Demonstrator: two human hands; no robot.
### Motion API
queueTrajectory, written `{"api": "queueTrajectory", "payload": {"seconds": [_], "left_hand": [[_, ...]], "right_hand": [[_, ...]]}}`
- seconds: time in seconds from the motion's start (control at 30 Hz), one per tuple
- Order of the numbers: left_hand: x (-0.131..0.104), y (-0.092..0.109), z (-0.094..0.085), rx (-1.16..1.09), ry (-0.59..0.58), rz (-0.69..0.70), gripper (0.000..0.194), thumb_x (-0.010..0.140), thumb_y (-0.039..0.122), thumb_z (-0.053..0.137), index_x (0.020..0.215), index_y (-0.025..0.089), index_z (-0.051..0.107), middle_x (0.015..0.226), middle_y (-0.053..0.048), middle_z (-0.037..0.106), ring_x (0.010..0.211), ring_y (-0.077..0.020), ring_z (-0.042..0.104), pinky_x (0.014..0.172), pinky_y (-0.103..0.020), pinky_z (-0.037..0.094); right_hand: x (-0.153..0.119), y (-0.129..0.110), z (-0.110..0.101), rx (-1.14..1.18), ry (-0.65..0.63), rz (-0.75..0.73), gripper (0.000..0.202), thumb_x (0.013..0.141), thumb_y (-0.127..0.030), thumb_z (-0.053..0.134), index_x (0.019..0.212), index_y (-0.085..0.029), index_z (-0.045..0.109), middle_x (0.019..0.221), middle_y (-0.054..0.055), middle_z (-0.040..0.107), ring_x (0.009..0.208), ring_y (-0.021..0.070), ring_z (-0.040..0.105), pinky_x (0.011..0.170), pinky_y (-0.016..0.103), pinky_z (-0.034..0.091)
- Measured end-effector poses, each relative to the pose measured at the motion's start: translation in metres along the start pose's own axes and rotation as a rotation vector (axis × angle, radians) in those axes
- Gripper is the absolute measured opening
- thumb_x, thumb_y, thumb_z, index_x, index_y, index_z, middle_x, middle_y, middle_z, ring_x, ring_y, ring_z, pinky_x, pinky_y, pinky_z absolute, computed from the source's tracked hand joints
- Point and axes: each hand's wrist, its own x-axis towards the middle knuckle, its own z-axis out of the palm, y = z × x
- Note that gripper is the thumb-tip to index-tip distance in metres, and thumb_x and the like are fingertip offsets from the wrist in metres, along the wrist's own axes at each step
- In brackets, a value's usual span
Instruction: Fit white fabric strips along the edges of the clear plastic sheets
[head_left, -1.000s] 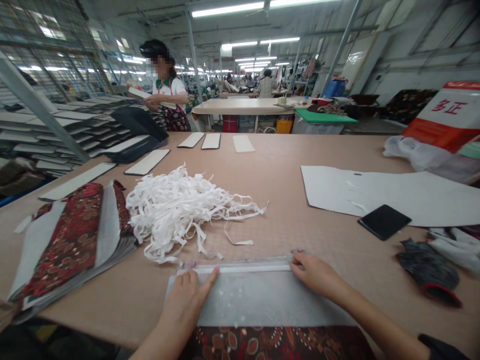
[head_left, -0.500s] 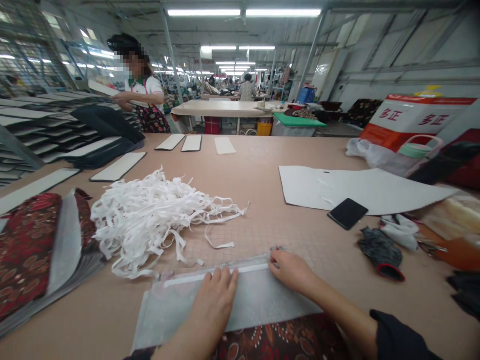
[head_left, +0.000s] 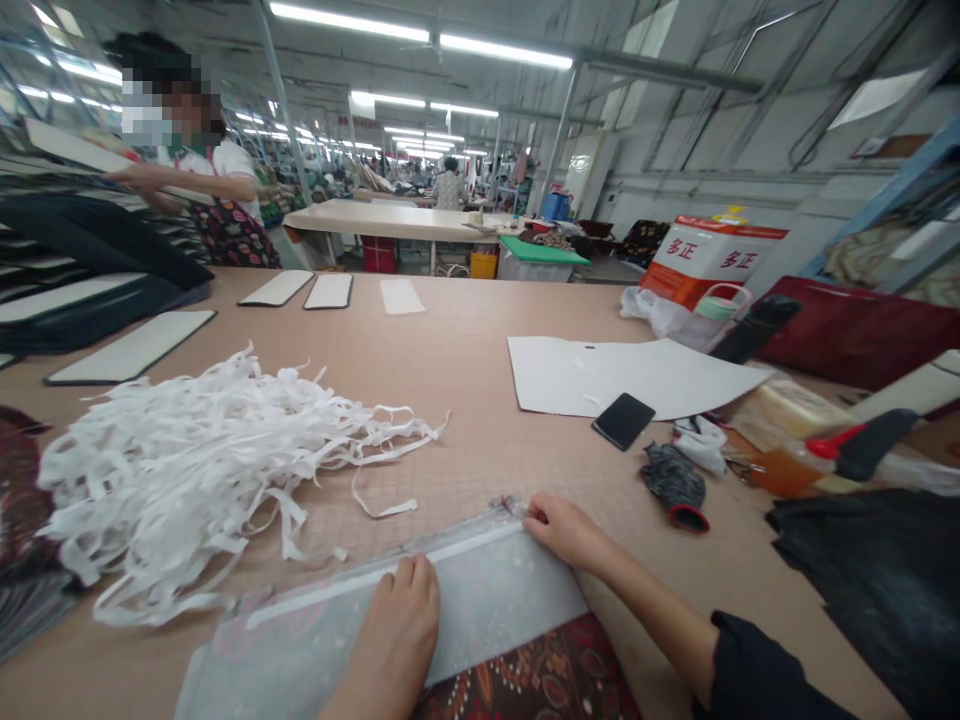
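A fabric piece point(head_left: 499, 610) lies in front of me, its pale grey backing up and a dark red floral print showing along its near edge. A narrow white strip point(head_left: 472, 545) runs along its far edge. My left hand point(head_left: 401, 620) rests on the piece near the strip's middle, its fingers curled and drawn together at the strip. At the right end of the strip, my right hand point(head_left: 566, 530) has thumb and fingers closed on the corner of the fabric. What sits between its fingertips is mostly hidden.
A tangled heap of white strips point(head_left: 217, 460) spreads to the left. Right of centre are a white sheet point(head_left: 600, 370), a black phone point(head_left: 623, 420) and a grey glove point(head_left: 675, 485). Dark material point(head_left: 877, 570) lies far right. A co-worker point(head_left: 202, 170) holds a pale panel at back left.
My left hand's fingers, stretched flat before, have curled in. My right hand stays at the fabric's right corner. The camera view has turned to the right.
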Motion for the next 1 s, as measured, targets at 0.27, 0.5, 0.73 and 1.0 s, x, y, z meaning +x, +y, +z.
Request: {"api": "queueTrajectory", "payload": {"seconds": [0.27, 0.5, 0.73, 1.0], "left_hand": [[0.005, 0.009, 0.009, 0.058, 0.059, -0.041, 0.054, 0.076, 0.000, 0.035, 0.127, 0.018, 0.040, 0.103, -0.011, 0.055, 0.090, -0.0248, 0.051, 0.071, -0.038, 0.045], [0.005, 0.010, -0.005, 0.019, 0.025, -0.060, 0.052, 0.077, -0.001, 0.034, 0.124, 0.018, 0.045, 0.100, -0.012, 0.055, 0.088, -0.0255, 0.052, 0.069, -0.039, 0.045], [0.005, 0.015, -0.013, -0.046, 0.033, -0.088, 0.044, 0.081, 0.005, 0.036, 0.122, 0.019, 0.046, 0.101, -0.012, 0.056, 0.091, -0.0256, 0.052, 0.073, -0.041, 0.046], [-0.059, -0.048, 0.025, -0.017, -0.007, -0.176, 0.054, 0.073, -0.005, 0.030, 0.121, 0.013, 0.048, 0.122, -0.013, 0.050, 0.111, -0.0237, 0.045, 0.091, -0.037, 0.041]], "right_hand": [[0.004, -0.009, -0.002, -0.098, -0.036, 0.015, 0.011, 0.073, -0.019, 0.047, 0.073, -0.016, 0.058, 0.076, 0.005, 0.064, 0.070, 0.0150, 0.056, 0.057, 0.022, 0.030], [-0.001, -0.015, -0.008, -0.235, 0.001, 0.033, 0.013, 0.077, -0.021, 0.047, 0.080, -0.016, 0.058, 0.080, 0.010, 0.063, 0.072, 0.0216, 0.058, 0.056, 0.027, 0.032], [-0.033, -0.058, 0.042, -0.348, 0.296, -0.456, 0.021, 0.080, -0.007, 0.044, 0.094, -0.017, 0.056, 0.094, 0.008, 0.058, 0.087, 0.0215, 0.053, 0.075, 0.032, 0.040], [-0.047, -0.017, 0.050, -0.297, 0.357, -0.482, 0.035, 0.078, -0.002, 0.041, 0.108, -0.016, 0.053, 0.104, 0.009, 0.058, 0.096, 0.0230, 0.050, 0.081, 0.036, 0.041]]}}
